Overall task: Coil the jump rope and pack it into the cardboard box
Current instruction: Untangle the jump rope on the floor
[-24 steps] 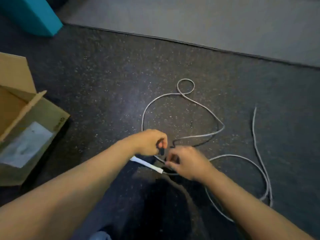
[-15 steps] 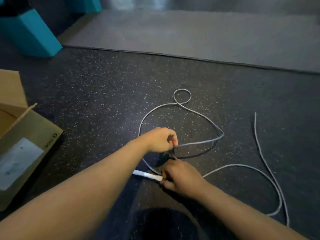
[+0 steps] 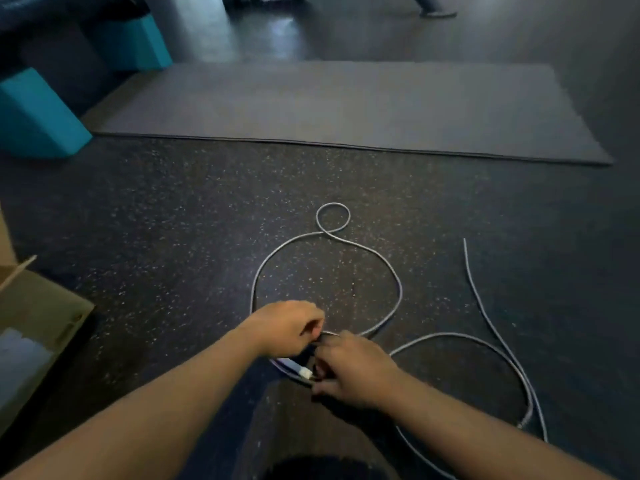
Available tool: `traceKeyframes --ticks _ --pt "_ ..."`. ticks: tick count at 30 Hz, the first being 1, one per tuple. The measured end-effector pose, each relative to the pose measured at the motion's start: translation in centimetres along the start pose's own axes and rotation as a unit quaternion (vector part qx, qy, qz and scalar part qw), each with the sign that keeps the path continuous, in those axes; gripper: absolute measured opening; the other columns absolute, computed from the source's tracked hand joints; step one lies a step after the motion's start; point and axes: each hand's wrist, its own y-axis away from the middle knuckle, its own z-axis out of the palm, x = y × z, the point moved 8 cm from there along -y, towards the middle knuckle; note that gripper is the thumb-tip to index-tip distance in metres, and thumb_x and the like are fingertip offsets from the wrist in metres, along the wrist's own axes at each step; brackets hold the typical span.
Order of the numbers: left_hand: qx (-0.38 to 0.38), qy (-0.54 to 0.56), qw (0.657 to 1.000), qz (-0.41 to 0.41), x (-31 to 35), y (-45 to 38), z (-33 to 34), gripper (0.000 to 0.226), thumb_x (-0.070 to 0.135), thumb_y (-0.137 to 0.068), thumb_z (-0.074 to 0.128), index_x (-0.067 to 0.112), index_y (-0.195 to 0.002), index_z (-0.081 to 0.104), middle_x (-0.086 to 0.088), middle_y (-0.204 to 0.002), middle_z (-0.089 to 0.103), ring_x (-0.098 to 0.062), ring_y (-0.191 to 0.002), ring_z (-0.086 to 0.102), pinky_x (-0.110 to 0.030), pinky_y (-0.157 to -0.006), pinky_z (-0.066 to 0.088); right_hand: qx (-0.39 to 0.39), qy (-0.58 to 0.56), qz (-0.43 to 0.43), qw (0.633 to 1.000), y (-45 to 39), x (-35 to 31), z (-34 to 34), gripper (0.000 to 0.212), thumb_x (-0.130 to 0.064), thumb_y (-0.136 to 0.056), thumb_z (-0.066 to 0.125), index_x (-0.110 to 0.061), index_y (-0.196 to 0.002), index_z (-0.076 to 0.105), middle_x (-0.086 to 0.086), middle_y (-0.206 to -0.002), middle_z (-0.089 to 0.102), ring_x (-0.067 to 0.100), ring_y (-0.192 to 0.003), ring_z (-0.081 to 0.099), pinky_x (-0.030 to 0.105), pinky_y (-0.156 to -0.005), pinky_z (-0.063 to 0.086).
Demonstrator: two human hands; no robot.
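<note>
A thin grey jump rope (image 3: 388,268) lies in loose loops on the dark speckled floor, with a small loop at its far end and a long strand trailing right. Its white handle (image 3: 294,367) shows between my hands. My left hand (image 3: 289,327) pinches the rope just above the handle. Right beside it, my right hand (image 3: 353,368) is closed around the rope at the handle's end. The open cardboard box (image 3: 41,320) sits at the left edge, partly cut off, with a white sheet inside.
A grey mat (image 3: 346,109) lies on the floor beyond the rope. Teal blocks (image 3: 31,116) stand at the far left. Someone's foot (image 3: 433,8) shows at the top. My knee (image 3: 311,445) is below my hands.
The camera has tilted up, showing more of the room. My hands have come closer together over the handle, and the rope loop in front of them has rounded out.
</note>
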Motion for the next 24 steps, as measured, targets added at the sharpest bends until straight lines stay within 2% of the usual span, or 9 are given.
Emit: traceKeyframes --ticks 2,5,8,11,14,18,21,23,24 --pt "0.006 0.017 1.0 -0.008 -0.3 -0.1 0.3 0.011 0.017 -0.085 0.052 0.026 -0.089 0.056 0.011 -0.088 0.051 -0.016 -0.084 0.055 -0.041 -0.077 0.049 -0.015 0.093 -0.023 0.995 -0.1 -1.2 2.3 0.046 -0.044 -0.08 0.073 -0.012 -0.112 0.069 0.015 -0.118 0.067 0.035 -0.11 0.06 0.043 -0.089 0.048" --pt "0.002 0.018 1.0 -0.012 -0.5 -0.3 0.5 0.013 0.015 -0.085 0.052 0.027 -0.089 0.057 0.012 -0.087 0.05 -0.014 -0.081 0.053 -0.04 -0.076 0.049 -0.013 0.143 0.002 0.99 -0.2 -1.4 3.6 0.018 -0.029 -0.071 0.079 -0.017 -0.084 0.076 0.006 -0.084 0.075 0.027 -0.081 0.072 0.032 -0.062 0.053" --pt "0.057 0.07 0.995 -0.031 -0.8 0.2 -0.8 0.014 0.025 -0.085 0.047 0.029 -0.085 0.06 0.012 -0.087 0.061 -0.012 -0.081 0.057 -0.043 -0.077 0.051 0.05 -0.006 0.052 0.997 -0.3 0.5 0.7 0.016 -0.027 -0.091 0.061 -0.017 -0.1 0.069 0.011 -0.103 0.074 0.034 -0.097 0.067 0.04 -0.074 0.052" --pt "0.108 0.148 0.983 -0.03 0.3 0.6 -3.6 0.03 0.036 -0.093 0.039 0.028 -0.077 0.062 0.005 -0.074 0.068 -0.014 -0.07 0.062 -0.046 -0.071 0.051 0.148 -0.179 0.083 0.969 0.9 3.5 -6.9 0.015 -0.038 -0.091 0.066 -0.026 -0.095 0.072 0.0 -0.087 0.076 0.018 -0.081 0.068 0.034 -0.07 0.049" --pt "0.183 0.201 0.962 0.013 3.5 0.9 -8.6 0.05 0.053 -0.102 0.035 0.022 -0.076 0.065 -0.005 -0.066 0.065 -0.016 -0.063 0.061 -0.047 -0.066 0.049 0.201 -0.234 0.062 0.949 1.9 5.7 -14.9 0.008 -0.036 -0.087 0.073 -0.029 -0.086 0.077 0.002 -0.076 0.074 0.016 -0.068 0.062 0.033 -0.066 0.047" --pt "0.309 0.184 0.93 0.08 6.5 0.9 -17.1 0.031 0.049 -0.102 0.044 0.025 -0.089 0.059 0.0 -0.065 0.055 -0.009 -0.057 0.05 -0.04 -0.059 0.042 0.274 -0.267 0.045 0.923 3.0 7.7 -23.2 0.015 -0.039 -0.085 0.076 -0.024 -0.086 0.074 0.012 -0.072 0.069 0.01 -0.059 0.049 0.032 -0.058 0.042" --pt "0.392 0.129 0.905 0.104 6.6 2.4 -19.3 0.017 0.041 -0.1 0.053 0.028 -0.11 0.056 0.012 -0.087 0.058 -0.006 -0.08 0.057 -0.031 -0.071 0.045 0.282 -0.265 0.044 0.921 3.5 8.3 -24.9 0.016 -0.039 -0.087 0.075 -0.023 -0.085 0.072 0.002 -0.063 0.059 0.005 -0.057 0.045 0.028 -0.057 0.037" --pt "0.479 0.049 0.871 0.098 5.1 5.0 -16.9 0.037 0.033 -0.093 0.063 0.018 -0.124 0.051 0.0 -0.117 0.056 -0.016 -0.111 0.055 -0.032 -0.097 0.041 0.28 -0.271 0.055 0.919 3.6 8.7 -23.5 0.015 -0.036 -0.089 0.074 -0.022 -0.084 0.071 -0.009 -0.06 0.055 0.002 -0.055 0.044 0.025 -0.057 0.037" --pt "0.492 -0.01 0.864 0.102 4.5 6.0 -14.3 0.04 0.03 -0.088 0.066 0.016 -0.123 0.05 -0.005 -0.122 0.054 -0.022 -0.115 0.053 -0.036 -0.1 0.039 0.278 -0.276 0.06 0.918 3.6 8.9 -22.3 0.014 -0.034 -0.09 0.073 -0.022 -0.083 0.071 -0.01 -0.059 0.054 0.001 -0.055 0.044 0.025 -0.057 0.038"
